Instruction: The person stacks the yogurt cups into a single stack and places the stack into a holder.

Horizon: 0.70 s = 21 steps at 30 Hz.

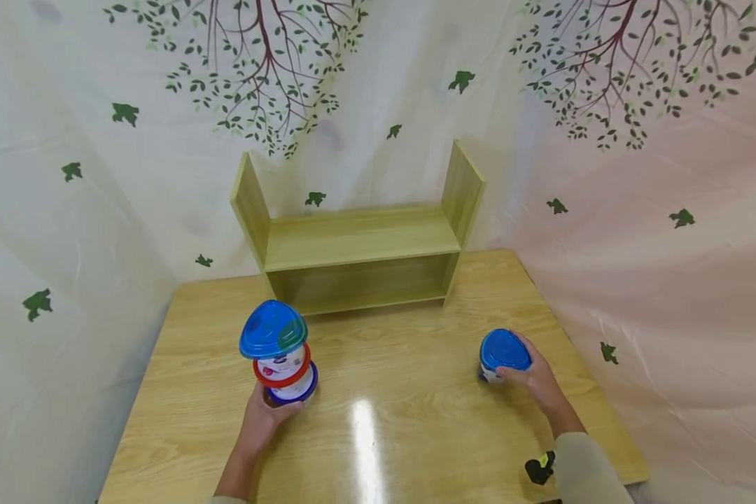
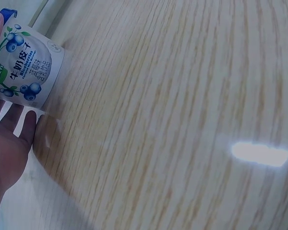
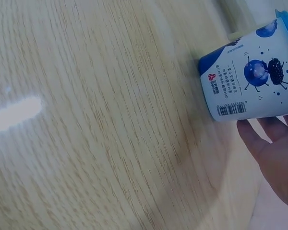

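Note:
On the left side in the head view stands a stack of yogurt tubs: a tub with a blue, rounded-triangular lid [image 1: 274, 329] on top, a red-rimmed tub [image 1: 281, 369] below it, and a white tub with a dark blue rim [image 1: 295, 389] lowest. My left hand [image 1: 264, 418] grips the lowest tub from the near side. In the left wrist view, the blueberry-printed tub [image 2: 26, 64] sits between thumb and fingers. At the right, my right hand [image 1: 534, 378] holds a blue-lidded yogurt tub [image 1: 505, 350]. The right wrist view shows its berry print [image 3: 252, 72] and barcode, with fingers curled round its side.
A two-level wooden shelf [image 1: 362, 241] stands at the back of the wooden table [image 1: 403, 364]. Behind it hangs a light cloth [image 1: 403, 84] printed with trees and leaves. A small black-and-yellow object [image 1: 540, 467] is beside the right sleeve.

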Motion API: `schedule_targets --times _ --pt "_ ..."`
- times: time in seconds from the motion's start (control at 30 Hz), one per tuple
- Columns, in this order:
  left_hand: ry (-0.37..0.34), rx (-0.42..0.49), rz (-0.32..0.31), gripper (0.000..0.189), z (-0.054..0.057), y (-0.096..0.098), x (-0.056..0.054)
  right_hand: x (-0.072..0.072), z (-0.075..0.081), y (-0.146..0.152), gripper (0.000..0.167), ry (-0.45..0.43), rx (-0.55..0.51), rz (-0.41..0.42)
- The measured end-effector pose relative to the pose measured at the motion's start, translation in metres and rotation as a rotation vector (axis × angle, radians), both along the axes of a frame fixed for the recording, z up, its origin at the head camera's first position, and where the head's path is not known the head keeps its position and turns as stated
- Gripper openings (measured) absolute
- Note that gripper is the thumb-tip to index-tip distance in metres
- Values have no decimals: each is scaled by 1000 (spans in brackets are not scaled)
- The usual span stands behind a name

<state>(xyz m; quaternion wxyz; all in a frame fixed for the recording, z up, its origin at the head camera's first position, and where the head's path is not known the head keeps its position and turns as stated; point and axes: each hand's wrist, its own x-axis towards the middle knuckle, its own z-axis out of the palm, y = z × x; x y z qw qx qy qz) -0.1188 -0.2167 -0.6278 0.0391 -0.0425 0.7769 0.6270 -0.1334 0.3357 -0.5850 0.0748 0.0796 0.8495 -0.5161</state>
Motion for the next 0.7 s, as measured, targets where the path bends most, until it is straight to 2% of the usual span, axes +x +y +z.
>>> schedule_targets --times 0.17,0.37,0.57,0.7 --pt "6 1 5 95 -1 0 0 -1 5 -10 103 -4 15 7" --pt "10 13 -16 94 -1 -1 -2 -5 24 -32 104 12 47 23" --pt "-19 33 -23 94 -1 -2 -2 -20 45 -53 106 47 80 39" --pt "-15 34 -18 95 0 -3 -1 -33 62 -73 104 70 74 45"
